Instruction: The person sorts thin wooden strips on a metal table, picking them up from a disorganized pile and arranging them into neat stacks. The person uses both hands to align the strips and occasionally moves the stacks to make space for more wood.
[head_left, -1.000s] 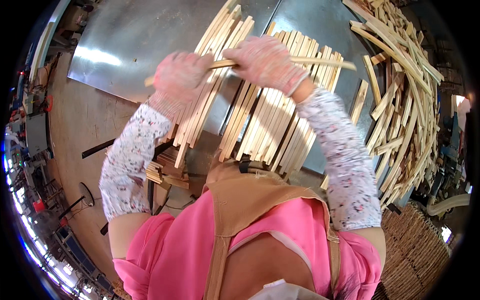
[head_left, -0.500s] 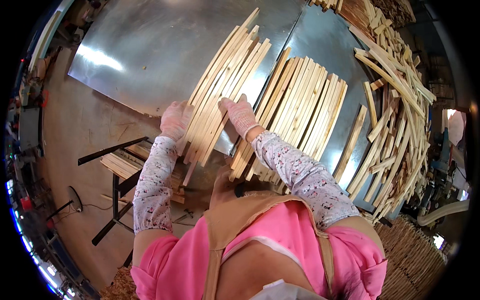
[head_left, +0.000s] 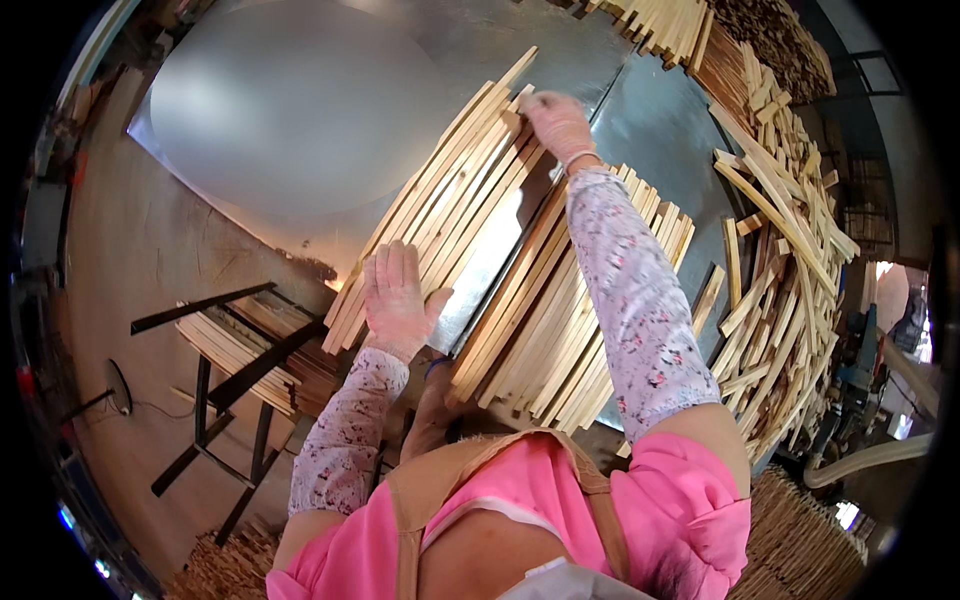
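Note:
A loose row of pale wooden strips (head_left: pixel 440 205) lies slanted on the metal tabletop, with uneven ends. My left hand (head_left: pixel 398 300), in a light glove, rests flat on the near part of these strips, fingers stretched out and the thumb apart. Reaching farther out, my gloved right hand (head_left: pixel 560 125) is at the strips' far right ends. Its fingers are smeared by motion, so I cannot make out a grip. To the right, under my right forearm, lies a second row of wooden strips (head_left: pixel 540 290), separated from the first by a gap of bare metal.
Scrap wood pieces (head_left: pixel 790 270) are heaped along the table's right side. More strips (head_left: pixel 660 25) lie at the far edge. The metal tabletop (head_left: pixel 300 110) extends to the far left. Left of me stands a black-framed stand (head_left: pixel 240 385) bearing strips. Stacked wood (head_left: pixel 800 525) sits at lower right.
My right hand has moved from the strips' right side up to their far ends. My left hand has shifted from their left edge onto their top, its fingers now flat.

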